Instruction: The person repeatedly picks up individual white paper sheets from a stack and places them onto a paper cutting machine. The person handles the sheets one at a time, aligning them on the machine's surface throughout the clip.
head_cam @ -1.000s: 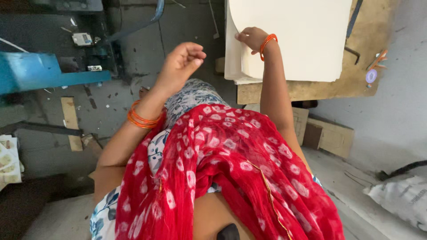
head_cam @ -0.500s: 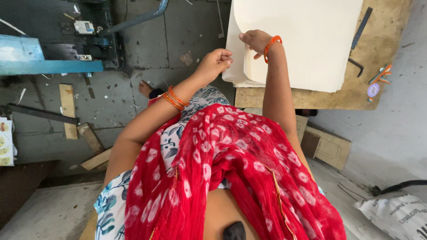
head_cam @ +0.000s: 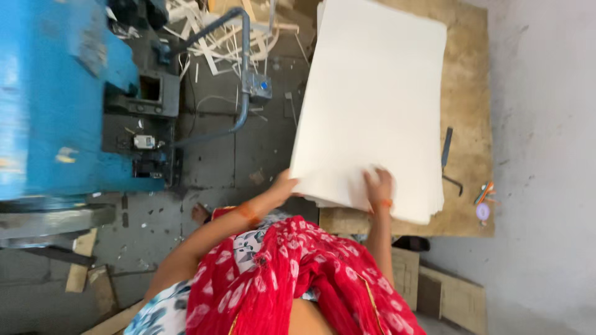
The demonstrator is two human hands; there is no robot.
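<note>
Both hands have reached the stack of white sheets [head_cam: 372, 105] on the plywood table [head_cam: 472, 93] — left hand [head_cam: 284, 186] pinching the near-left corner, right hand [head_cam: 379, 186] flat, fingers spread on top. Nothing looks lifted yet — the whole stack remains.

Only small label-like marks, all placed against the white stack [head_cam: 372, 105].

Just right of the stack's near right corner: a small round tag [head_cam: 483, 211], pinkish white, with coloured strands [head_cam: 485, 192] touching its top.

Well left of the stack, on dark metal: a small white rectangular plate [head_cam: 144, 141], possibly a label, too small to tell.

Farther left of the stack, on blue paint: a pale yellowish patch [head_cam: 64, 155], blurred, maybe a worn sticker.
</note>
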